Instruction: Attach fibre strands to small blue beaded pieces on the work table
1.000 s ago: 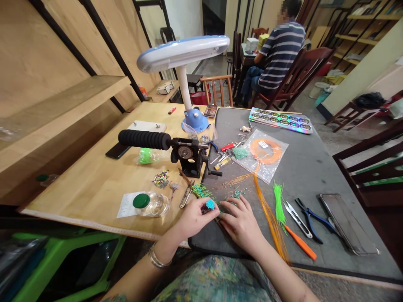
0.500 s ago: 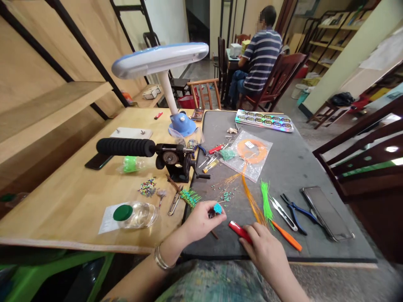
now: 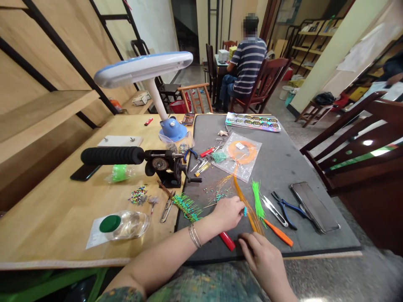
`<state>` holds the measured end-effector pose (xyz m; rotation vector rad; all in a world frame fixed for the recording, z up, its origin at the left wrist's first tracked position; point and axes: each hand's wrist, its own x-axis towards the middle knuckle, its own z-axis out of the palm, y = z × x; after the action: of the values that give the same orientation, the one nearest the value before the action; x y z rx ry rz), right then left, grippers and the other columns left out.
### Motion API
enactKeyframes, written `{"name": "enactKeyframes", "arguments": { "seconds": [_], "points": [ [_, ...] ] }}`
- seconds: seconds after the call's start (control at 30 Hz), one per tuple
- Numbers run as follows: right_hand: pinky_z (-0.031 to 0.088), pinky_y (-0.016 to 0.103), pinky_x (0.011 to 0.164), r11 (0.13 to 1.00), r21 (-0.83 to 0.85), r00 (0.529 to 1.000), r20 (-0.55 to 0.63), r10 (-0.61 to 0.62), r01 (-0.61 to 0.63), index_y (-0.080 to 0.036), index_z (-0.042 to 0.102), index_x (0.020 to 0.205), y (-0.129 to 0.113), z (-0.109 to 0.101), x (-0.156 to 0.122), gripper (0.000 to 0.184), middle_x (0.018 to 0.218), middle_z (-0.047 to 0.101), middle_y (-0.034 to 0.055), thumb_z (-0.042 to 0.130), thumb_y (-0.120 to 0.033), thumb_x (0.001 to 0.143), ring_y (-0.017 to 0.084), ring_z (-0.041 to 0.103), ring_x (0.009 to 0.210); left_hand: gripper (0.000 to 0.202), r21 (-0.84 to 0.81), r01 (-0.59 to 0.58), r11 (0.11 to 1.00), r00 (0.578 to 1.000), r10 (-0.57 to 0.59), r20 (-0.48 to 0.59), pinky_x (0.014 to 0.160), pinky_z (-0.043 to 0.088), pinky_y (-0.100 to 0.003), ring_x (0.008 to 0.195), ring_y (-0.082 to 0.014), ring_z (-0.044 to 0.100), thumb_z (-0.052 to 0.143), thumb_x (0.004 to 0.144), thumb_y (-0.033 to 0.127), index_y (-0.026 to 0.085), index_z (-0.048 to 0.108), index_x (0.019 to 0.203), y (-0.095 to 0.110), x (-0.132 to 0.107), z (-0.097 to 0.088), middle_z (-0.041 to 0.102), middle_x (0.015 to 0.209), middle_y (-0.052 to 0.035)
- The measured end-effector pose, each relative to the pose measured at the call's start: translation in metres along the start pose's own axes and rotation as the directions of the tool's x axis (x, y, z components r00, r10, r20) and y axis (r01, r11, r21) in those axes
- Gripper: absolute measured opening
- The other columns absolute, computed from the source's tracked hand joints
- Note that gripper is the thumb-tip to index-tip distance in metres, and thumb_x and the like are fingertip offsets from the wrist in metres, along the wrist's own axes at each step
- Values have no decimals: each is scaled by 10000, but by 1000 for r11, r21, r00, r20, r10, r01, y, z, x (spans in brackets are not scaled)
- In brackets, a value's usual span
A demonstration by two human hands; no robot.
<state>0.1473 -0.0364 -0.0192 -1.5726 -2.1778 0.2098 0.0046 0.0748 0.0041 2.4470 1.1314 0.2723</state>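
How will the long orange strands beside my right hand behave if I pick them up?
The orange strands look thin and slightly curved on the gray mat, so they are probably light and somewhat springy, not rigid. They seem loose, with no binding visible, so they may spread or slip apart when the right hand lifts them.

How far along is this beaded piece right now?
Done: a row of green-tipped stems lies ready-looking at the mat's edge. In hand: the left hand pinches a small turquoise beaded piece; the right hand is near a red tube. Left: loose beads and orange fibres lie unused.
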Motion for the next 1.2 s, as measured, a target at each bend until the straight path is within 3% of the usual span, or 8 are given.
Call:
{"name": "enactKeyframes", "arguments": {
  "seconds": [0.17, 0.43, 0.6, 0.77, 0.93, 1.1, 1.2],
  "points": [
    [450, 232, 615, 998, -4, 998, -24, 64, -64, -199, 648, 903, 14, -5, -5, 277, 742, 679, 47, 402, -320, 941, 162, 654, 680, 160, 41, -46, 998, 998, 44, 48, 630, 464, -315, 755, -233, 616, 484, 834, 210, 187, 630, 897, -2, 0, -3, 615, 889, -84],
    [438, 204, 541, 990, -41, 986, -106, 130, -135, -198, 669, 876, 27, -14, -7, 316, 712, 704, 32, 407, -365, 930, 138, 657, 614, 105, 110, -45, 993, 985, 26, 168, 653, 475, -286, 784, -215, 627, 560, 779, 216, 193, 642, 841, -5, -13, -24, 624, 875, -71],
    [458, 206, 544, 989, -36, 981, -139, 138, -144, -195, 681, 876, 29, -18, -6, 307, 729, 727, 39, 428, -365, 916, 148, 674, 619, 100, 133, -118, 984, 970, 86, 226, 662, 473, -270, 809, -195, 629, 558, 808, 241, 213, 630, 872, -5, -15, -21, 618, 934, -49],
    [486, 214, 607, 995, -30, 993, -76, 95, -98, -185, 672, 950, 27, -13, -4, 298, 824, 747, 50, 394, -284, 908, 156, 699, 684, 98, 133, -162, 978, 966, 129, 223, 629, 460, -267, 775, -182, 629, 551, 827, 252, 221, 633, 872, -3, -17, -16, 616, 972, -37],
    [437, 227, 505, 988, -108, 989, 80, 121, -112, -214, 674, 913, 28, -11, -5, 292, 715, 739, 17, 386, -249, 887, 164, 693, 594, 94, 149, -191, 970, 959, 152, 239, 574, 433, -260, 728, -171, 628, 548, 836, 250, 217, 635, 849, -2, -19, -16, 607, 959, -33],
    [418, 233, 486, 977, -141, 982, 78, 171, -159, -216, 681, 880, 32, -13, -7, 276, 656, 729, 10, 411, -273, 872, 173, 691, 563, 85, 216, -252, 943, 947, 195, 254, 508, 392, -269, 636, -168, 610, 538, 831, 189, 191, 622, 822, -2, -19, -10, 594, 943, -45],
    [422, 232, 490, 975, -121, 976, 85, 199, -188, -223, 688, 887, 35, -15, -7, 270, 654, 731, 5, 424, -276, 864, 178, 695, 576, 80, 176, -275, 945, 940, 225, 256, 515, 382, -265, 631, -164, 595, 533, 819, 154, 192, 603, 824, -5, -19, -10, 589, 936, -43]
  ]
}}
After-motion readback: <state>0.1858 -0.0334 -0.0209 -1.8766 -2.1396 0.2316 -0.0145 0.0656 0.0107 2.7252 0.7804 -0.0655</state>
